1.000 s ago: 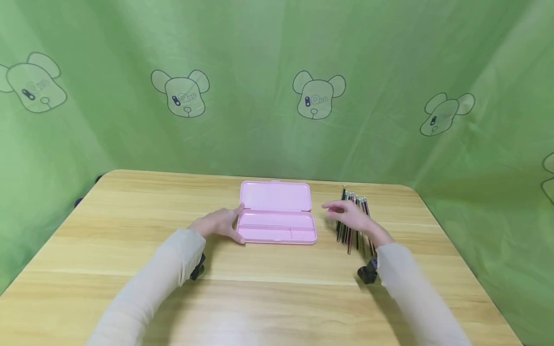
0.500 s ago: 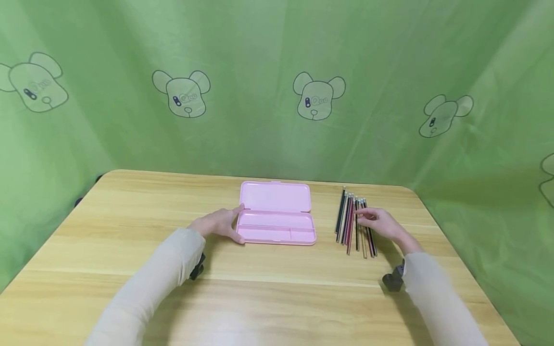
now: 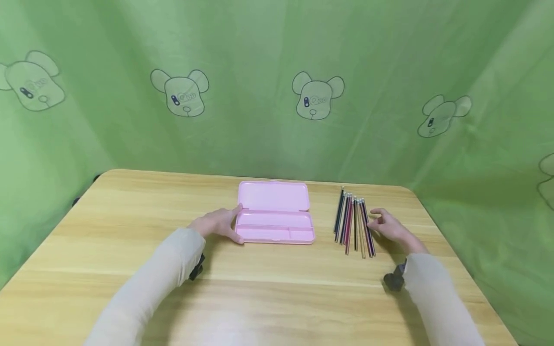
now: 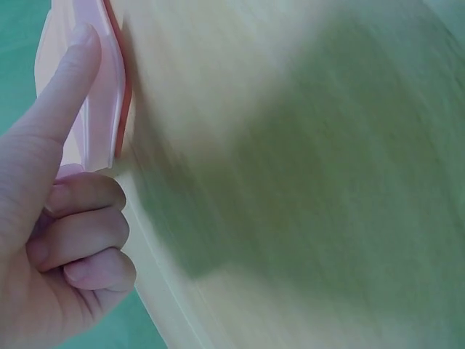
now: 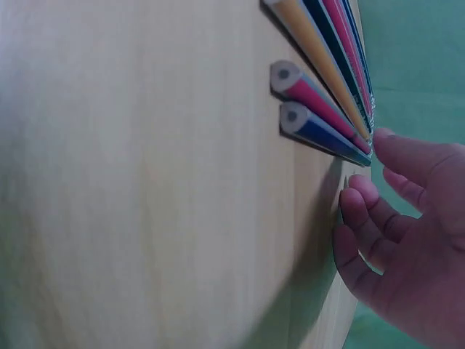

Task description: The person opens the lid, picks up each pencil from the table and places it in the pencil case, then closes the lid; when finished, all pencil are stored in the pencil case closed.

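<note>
The case (image 3: 275, 217) at centre is looking like smooth plastic, pencils (image 3: 349, 223) at right like painted wood; the wood-grained surface (image 3: 277, 288) is shining bottom-centre.

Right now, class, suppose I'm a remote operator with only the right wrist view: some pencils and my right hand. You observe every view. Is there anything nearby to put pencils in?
Observer: Yes, a pink pencil case lies to the left of the pencils.
Operator: Is it open or closed?
Observer: Open; its lid lies folded back on the far side.
Operator: Is a hand on it?
Observer: Yes, the left hand holds its left end.
</note>
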Tool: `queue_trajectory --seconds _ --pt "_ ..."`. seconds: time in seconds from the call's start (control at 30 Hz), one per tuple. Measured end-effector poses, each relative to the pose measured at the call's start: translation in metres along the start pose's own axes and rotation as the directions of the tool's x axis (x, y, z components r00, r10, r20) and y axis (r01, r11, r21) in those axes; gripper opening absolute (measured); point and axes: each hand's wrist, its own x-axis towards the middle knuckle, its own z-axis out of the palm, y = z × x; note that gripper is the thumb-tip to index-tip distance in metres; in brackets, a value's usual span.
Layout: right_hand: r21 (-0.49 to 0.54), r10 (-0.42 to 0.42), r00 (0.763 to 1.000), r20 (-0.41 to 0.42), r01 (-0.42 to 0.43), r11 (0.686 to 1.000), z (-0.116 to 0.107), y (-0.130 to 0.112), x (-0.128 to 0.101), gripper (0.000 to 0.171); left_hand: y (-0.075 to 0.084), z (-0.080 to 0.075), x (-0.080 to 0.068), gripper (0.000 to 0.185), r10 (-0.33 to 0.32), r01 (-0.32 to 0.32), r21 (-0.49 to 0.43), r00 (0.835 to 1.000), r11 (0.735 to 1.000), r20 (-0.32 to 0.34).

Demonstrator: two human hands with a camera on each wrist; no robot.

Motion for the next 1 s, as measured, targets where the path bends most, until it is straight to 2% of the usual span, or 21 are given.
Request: queue_trajectory --seconds 0.1,0.47,0.8,1.0 --pt "0.004 0.017 1.0 0.012 -0.017 1.0 0.0022 -0.0005 0.0034 0.057 -0.0009 -0.001 -0.0015 0.113 -0.019 0.019 0.013 1.0 1.0 -0.009" --pt "-0.107 0.064 0.998 -0.014 -0.065 0.992 0.0043 -0.0079 0.0037 0.063 -0.0008 -0.0002 -0.0017 0.115 -0.031 0.031 0.04 0.999 0.999 -0.007" --pt "-0.205 0.086 0.996 -0.009 -0.086 0.975 0.0043 -0.0091 0.0078 0.055 0.0021 0.0003 -0.0016 0.116 -0.052 0.052 0.064 0.999 0.997 -0.003" --pt "-0.164 0.098 0.995 0.012 -0.095 0.982 0.0026 -0.0075 0.0086 0.054 0.0044 -0.0008 -0.0018 0.115 -0.051 0.052 0.079 0.999 0.996 -0.008"
